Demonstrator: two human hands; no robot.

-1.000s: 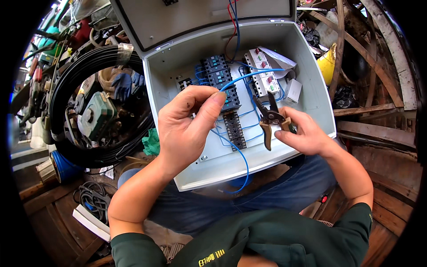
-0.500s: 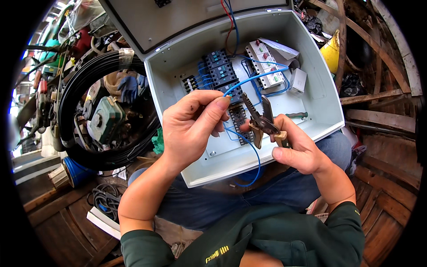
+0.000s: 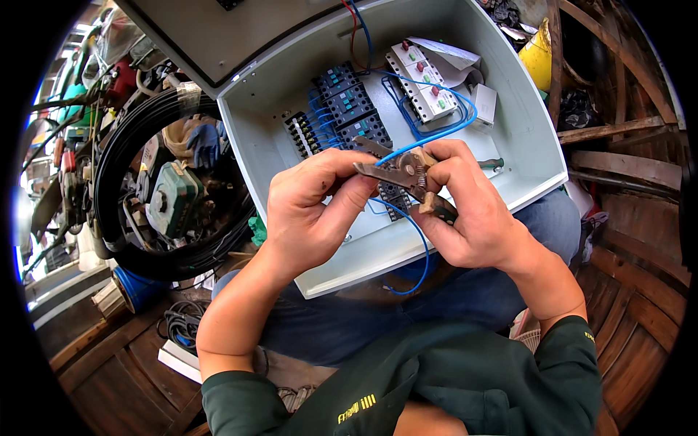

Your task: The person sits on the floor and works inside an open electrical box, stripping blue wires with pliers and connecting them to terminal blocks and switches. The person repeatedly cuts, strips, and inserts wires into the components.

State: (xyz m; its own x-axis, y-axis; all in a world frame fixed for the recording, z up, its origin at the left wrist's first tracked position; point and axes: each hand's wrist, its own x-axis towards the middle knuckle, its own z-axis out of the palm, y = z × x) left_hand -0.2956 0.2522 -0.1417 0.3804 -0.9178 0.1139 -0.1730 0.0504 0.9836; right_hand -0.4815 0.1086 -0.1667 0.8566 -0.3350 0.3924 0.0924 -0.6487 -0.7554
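Head view: looking down into an opened grey electrical enclosure [image 3: 342,272], set over denim-clad legs [image 3: 458,298], lid [image 3: 196,36] tipped back at upper left.
Black cable coil [image 3: 109,182]: lying left of the enclosure, amid assorted gear.
Green-and-white machine housing [image 3: 173,200]: visible through the coil's opening.
Blue work glove [image 3: 205,143]: likewise within the coil's outline, above and right of the housing.
Terminal block [image 3: 298,133]: mounted near the enclosure's left wall, beside black contactors [image 3: 345,94].
Left hand [image 3: 313,207]: pinching a blue wire [image 3: 435,137] between thumb and index finger, over the enclosure.
Black contactors: ranked in a slanting column, lower end partly hidden behind hand and tool.
Relay socket [image 3: 395,200]: partly visible between both hands.
Wire strippers [image 3: 408,173]: angled toward the left fingertips, jaws apart on either side of the blue wire; contact with it impossible to tell.
White circuit breakers [image 3: 425,83]: in a slanting row, marked with red and green parts.
Blue wire: passing between the jaws, then curving right and upward toward the breakers.
Right hand [image 3: 469,207]: wrapped around the wire strippers' handles.
Small white box [image 3: 482,105]: standing just right of the breakers.
Green-handled tool [image 3: 491,163]: lying beyond the right hand, partly covered.
Yellow container [image 3: 536,62]: outside the enclosure, upper right.
Brown wooden panels [image 3: 625,305]: spread at far right.
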